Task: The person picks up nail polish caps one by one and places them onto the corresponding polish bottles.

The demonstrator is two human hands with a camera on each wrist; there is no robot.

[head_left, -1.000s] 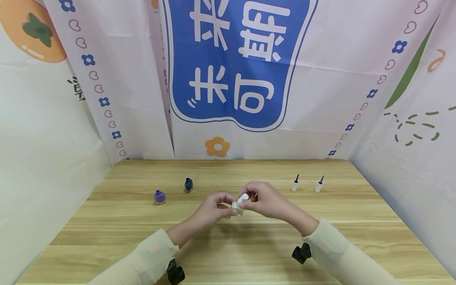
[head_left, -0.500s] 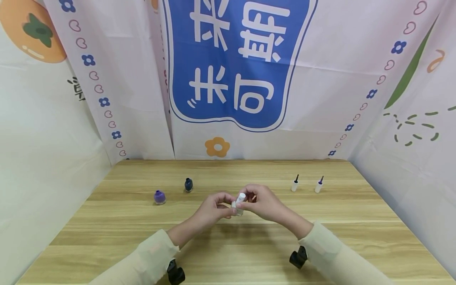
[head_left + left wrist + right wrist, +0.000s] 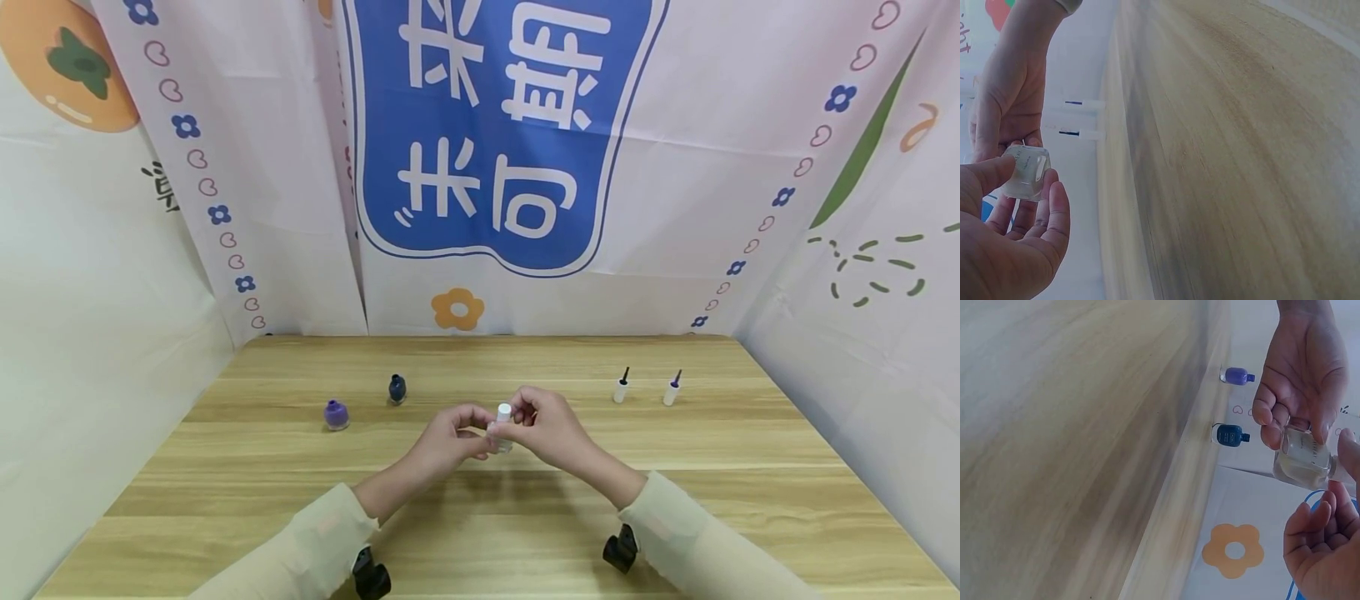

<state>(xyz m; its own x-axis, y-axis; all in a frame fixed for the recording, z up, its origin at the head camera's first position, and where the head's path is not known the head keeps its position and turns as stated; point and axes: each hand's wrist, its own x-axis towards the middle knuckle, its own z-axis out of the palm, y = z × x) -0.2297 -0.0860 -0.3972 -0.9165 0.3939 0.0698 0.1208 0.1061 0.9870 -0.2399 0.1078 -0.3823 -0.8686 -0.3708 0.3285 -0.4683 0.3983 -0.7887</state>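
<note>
My left hand (image 3: 450,437) pinches a clear glass nail polish bottle (image 3: 1302,461) with pale contents between thumb and fingers, above the table. Over it, my right hand (image 3: 553,427) pinches the bottle's white cap (image 3: 504,412), which stands roughly upright at the neck in the head view. In the left wrist view the label on the bottle (image 3: 1025,172) shows beside the thumb. Fingers hide most of the join between cap and neck, so how far the cap sits on cannot be seen.
Uncapped purple (image 3: 337,415) and dark blue (image 3: 397,389) nail polish bottles stand at the left. Two white brush caps (image 3: 620,392) stand at the right, their brushes pointing up. Printed cloth surrounds the wooden table (image 3: 480,542) at the back and sides.
The white cap has swung from leaning right to nearly upright over the bottle. My right hand and forearm have shifted a little to the left; my left hand has stayed almost still.
</note>
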